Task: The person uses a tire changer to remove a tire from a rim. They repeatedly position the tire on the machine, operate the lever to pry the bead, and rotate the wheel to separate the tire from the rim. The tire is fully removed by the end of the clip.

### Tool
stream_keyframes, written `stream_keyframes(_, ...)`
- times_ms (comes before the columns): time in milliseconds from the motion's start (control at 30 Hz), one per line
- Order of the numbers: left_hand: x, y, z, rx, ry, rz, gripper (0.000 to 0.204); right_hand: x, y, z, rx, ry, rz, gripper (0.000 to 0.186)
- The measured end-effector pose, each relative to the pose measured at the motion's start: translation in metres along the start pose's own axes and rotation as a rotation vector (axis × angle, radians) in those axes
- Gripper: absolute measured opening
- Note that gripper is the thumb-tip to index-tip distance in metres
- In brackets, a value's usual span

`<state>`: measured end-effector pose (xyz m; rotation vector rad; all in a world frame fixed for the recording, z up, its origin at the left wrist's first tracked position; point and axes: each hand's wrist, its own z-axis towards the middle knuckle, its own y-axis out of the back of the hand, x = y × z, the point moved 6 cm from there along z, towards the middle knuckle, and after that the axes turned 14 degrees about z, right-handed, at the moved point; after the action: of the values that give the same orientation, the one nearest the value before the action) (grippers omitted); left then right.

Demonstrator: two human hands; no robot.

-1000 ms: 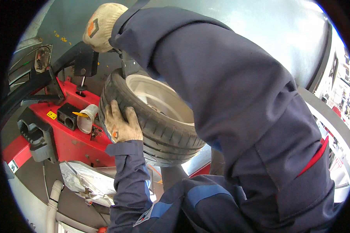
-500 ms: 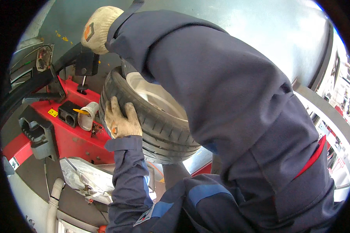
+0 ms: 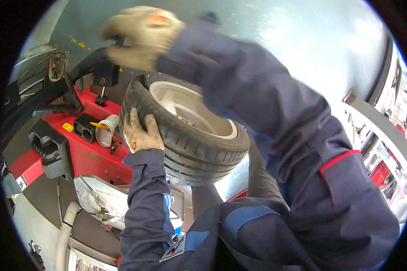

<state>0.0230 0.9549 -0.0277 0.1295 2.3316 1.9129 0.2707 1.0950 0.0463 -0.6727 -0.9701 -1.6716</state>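
Note:
A tyre on a silvery rim [image 3: 192,106] stands tilted in front of me, its black tread [image 3: 190,149] towards me. My left hand [image 3: 142,133], in a beige work glove, lies against the left of the tread with fingers spread. Above the far left edge of the tyre is my right hand [image 3: 144,38], also gloved and smeared by motion. Its thumb and fingers are apart, with a dark patch between them that I cannot make out. My right sleeve hides part of the wheel.
Left of the tyre is a red machine base [image 3: 92,158] carrying a white cup [image 3: 107,131] with a yellow-handled tool [image 3: 98,125]. A black block on a rod [image 3: 105,74] and a notched grey-black block [image 3: 52,151] flank it. A pale pipe [image 3: 65,230] runs at lower left.
My right hand has moved right, and its thumb and fingers now show apart. More of the rim shows beneath my raised right arm. My left hand stays on the tyre.

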Motion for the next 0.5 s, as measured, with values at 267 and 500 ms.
stream_keyframes(267, 0.005, -0.005, 0.002, 0.043, 0.019, -0.041, 0.061, 0.084, 0.01, -0.327, 0.067, -1.264, 0.073, 0.048)
stream_keyframes(500, 0.005, -0.002, 0.003, 0.084, 0.053, -0.063, 0.061, 0.113, -0.005, -0.347, -0.189, -1.184, 0.006, 0.051)
